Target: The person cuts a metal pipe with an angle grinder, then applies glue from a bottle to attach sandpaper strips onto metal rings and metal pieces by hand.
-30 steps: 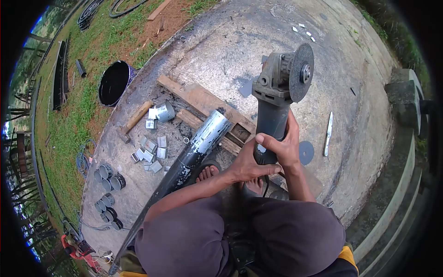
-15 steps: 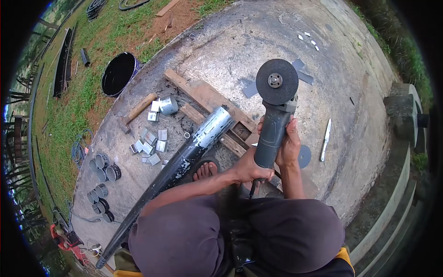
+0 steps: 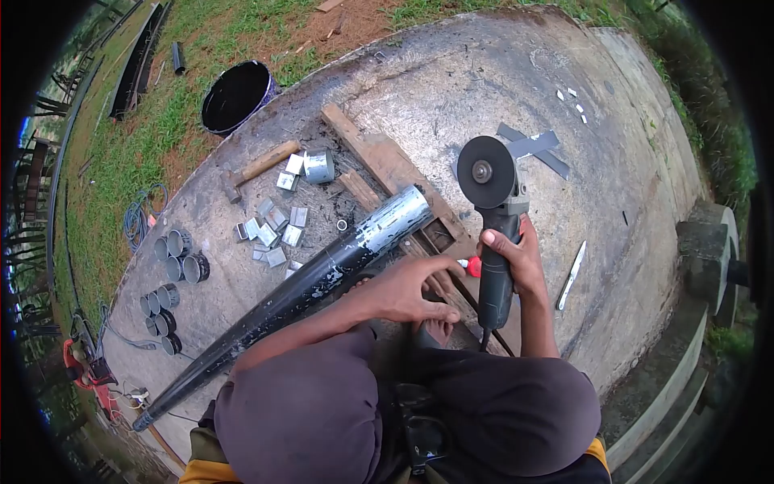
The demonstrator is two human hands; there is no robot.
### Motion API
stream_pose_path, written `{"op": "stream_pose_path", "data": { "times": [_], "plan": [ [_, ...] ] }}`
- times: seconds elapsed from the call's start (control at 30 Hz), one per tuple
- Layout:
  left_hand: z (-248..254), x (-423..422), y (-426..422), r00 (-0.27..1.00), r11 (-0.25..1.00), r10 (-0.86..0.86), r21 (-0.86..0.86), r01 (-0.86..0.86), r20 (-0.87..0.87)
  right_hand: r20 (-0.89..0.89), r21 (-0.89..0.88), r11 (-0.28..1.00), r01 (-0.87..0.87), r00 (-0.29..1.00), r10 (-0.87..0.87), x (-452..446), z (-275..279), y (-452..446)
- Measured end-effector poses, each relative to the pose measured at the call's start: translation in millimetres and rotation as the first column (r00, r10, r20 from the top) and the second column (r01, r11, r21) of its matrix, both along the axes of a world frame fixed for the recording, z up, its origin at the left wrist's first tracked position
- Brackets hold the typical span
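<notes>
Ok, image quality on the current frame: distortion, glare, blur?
Head view: strong fisheye, black corners, slab edge bowed. Head view: diffuse light, soft sheen on the slab's upper middle, bright patches on the pipe near its bare end. Head view: bucket interior nearly black. Head view: grinder reasonably sharp, upper-right greenery soft.

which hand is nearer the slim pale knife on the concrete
Right. The right hand, gripping the dark-grey angle grinder, is left of the knife; the open left hand is farther left.
</notes>
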State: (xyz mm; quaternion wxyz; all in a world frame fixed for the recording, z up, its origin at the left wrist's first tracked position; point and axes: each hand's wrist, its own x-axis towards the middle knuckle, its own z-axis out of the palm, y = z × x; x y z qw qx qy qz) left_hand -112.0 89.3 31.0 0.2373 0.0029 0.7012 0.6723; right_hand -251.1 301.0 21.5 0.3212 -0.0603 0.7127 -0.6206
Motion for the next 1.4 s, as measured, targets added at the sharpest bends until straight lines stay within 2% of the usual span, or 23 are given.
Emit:
{"op": "stream_pose_path", "data": {
  "times": [0.03, 0.07, 0.13, 0.17, 0.2, 0.27, 0.3, 0.4, 0.6, 0.7, 0.8, 0.9, 1.0, 1.1, 1.13, 1.33, 1.4],
  "plan": [
    [9.3, 11.4, -25.8, 0.986, 0.987, 0.143, -0.065, -0.149, -0.091, -0.067, 0.073, 0.996, -0.052, 0.996, 0.057, -7.9, 4.4, 2.8],
    [20.0, 24.8, -53.4, 0.956, 0.934, 0.241, -0.226, -0.276, -0.169, -0.129, 0.150, 0.984, -0.097, 0.985, 0.117, -15.2, 8.5, 6.3],
    [24.1, 54.4, -98.8, 0.926, 0.730, 0.266, -0.571, -0.375, -0.268, -0.194, 0.360, 0.909, -0.211, 0.936, 0.294, -28.2, 18.7, 12.9],
    [13.3, 72.7, -119.6, 0.944, 0.722, 0.273, -0.609, -0.328, -0.185, -0.186, 0.431, 0.866, -0.254, 0.914, 0.360, -30.3, 26.0, 10.9],
    [-1.7, 92.2, -136.9, 0.961, 0.767, 0.277, -0.606, -0.210, 0.018, -0.175, 0.500, 0.815, -0.293, 0.888, 0.426, -32.5, 33.4, 8.3],
    [-46.2, 126.0, -145.1, 0.953, 0.819, 0.272, -0.552, -0.157, 0.133, -0.128, 0.572, 0.735, -0.366, 0.844, 0.520, -33.1, 36.8, 6.6],
    [-48.1, 127.7, -141.9, 0.946, 0.842, 0.266, -0.522, -0.134, 0.186, -0.108, 0.599, 0.705, -0.380, 0.834, 0.541, -32.2, 36.8, 5.4],
    [-44.4, 128.6, -130.6, 0.917, 0.726, 0.330, -0.681, -0.096, 0.222, -0.072, 0.691, 0.605, -0.395, 0.796, 0.601, -28.0, 37.7, -3.1],
    [-24.1, 123.5, -106.4, 0.897, 0.547, 0.406, -0.833, -0.086, 0.174, -0.116, 0.644, 0.646, -0.409, 0.783, 0.611, -30.5, 40.1, -18.2],
    [-23.5, 128.2, -86.8, 0.890, 0.393, 0.454, -0.904, -0.168, 0.032, -0.153, 0.669, 0.644, -0.371, 0.779, 0.608, -25.8, 42.3, -26.2],
    [-39.5, 138.7, -72.2, 0.888, 0.184, 0.398, -0.929, -0.322, -0.229, -0.184, 0.650, 0.662, -0.373, 0.769, 0.613, -24.2, 28.6, -21.0],
    [-39.8, 138.9, -69.3, 0.880, 0.184, 0.421, -0.930, -0.318, -0.217, -0.140, 0.625, 0.678, -0.386, 0.799, 0.584, -18.1, 24.6, -13.3],
    [-39.9, 137.5, -75.8, 0.895, 0.237, 0.404, -0.923, -0.302, -0.189, -0.206, 0.577, 0.733, -0.359, 0.805, 0.556, -8.3, 11.0, -2.1],
    [-34.6, 132.0, -84.5, 0.908, 0.329, 0.406, -0.911, -0.250, -0.103, -0.254, 0.536, 0.783, -0.314, 0.825, 0.505, 3.9, -1.3, 7.0],
    [-32.9, 129.2, -87.9, 0.915, 0.359, 0.401, -0.910, -0.207, -0.050, -0.158, 0.535, 0.788, -0.305, 0.880, 0.448, 7.1, 0.6, 6.7],
    [-12.6, 109.5, -109.8, 0.933, 0.550, 0.293, -0.835, 0.013, 0.208, -0.162, 0.550, 0.801, -0.235, 0.911, 0.378, 21.9, 5.9, 22.7],
    [-12.2, 106.4, -112.5, 0.941, 0.619, 0.311, -0.779, -0.096, 0.132, -0.206, 0.485, 0.857, -0.177, 0.929, 0.309, 28.8, 13.1, 32.1]
  ]
}}
